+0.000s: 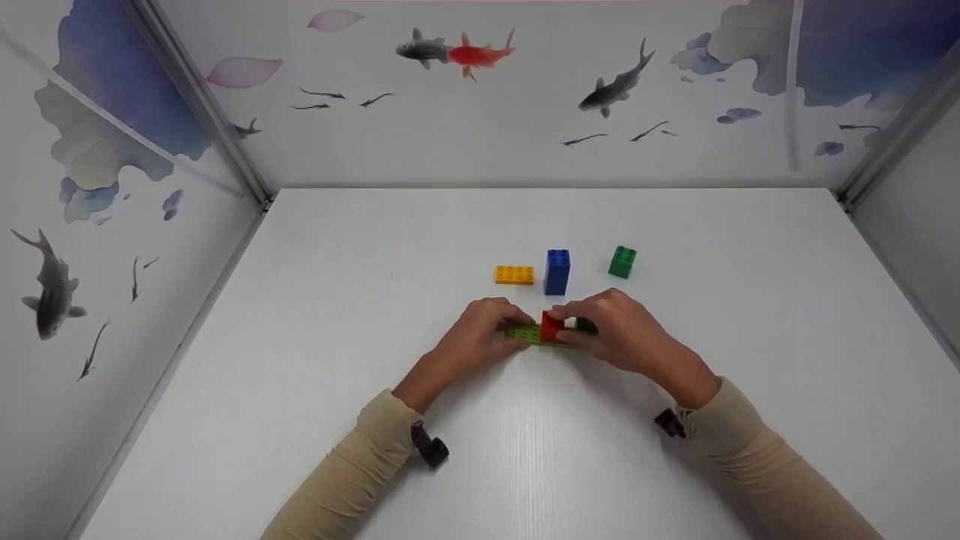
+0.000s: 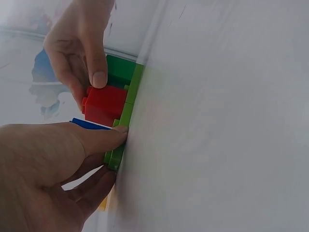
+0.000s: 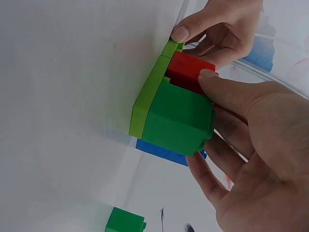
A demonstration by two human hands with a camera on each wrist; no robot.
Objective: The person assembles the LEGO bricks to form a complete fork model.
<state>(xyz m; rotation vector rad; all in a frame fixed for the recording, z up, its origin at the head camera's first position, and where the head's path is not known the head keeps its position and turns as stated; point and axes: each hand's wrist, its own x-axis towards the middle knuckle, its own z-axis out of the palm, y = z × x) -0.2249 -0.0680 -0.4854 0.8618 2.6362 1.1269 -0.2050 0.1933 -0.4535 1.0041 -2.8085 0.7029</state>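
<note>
Two light green building bricks, flat and low (image 1: 523, 334), lie end to end on the table, a seam showing between them (image 2: 126, 110). My left hand (image 1: 480, 331) pinches their left end between thumb and fingers. A red brick (image 1: 552, 330) sits on top across the seam. With thumb and fingers, my right hand (image 1: 619, 330) holds this red brick. Beside it, on the right end of the light green row, stands a taller dark green brick (image 3: 176, 117), mostly hidden by the right hand in the head view.
Behind the hands are a flat yellow brick (image 1: 514, 275), a tall blue block (image 1: 557, 271) and a separate green brick (image 1: 622, 262). White panels with painted fish (image 1: 611, 82) enclose the table at the back and sides.
</note>
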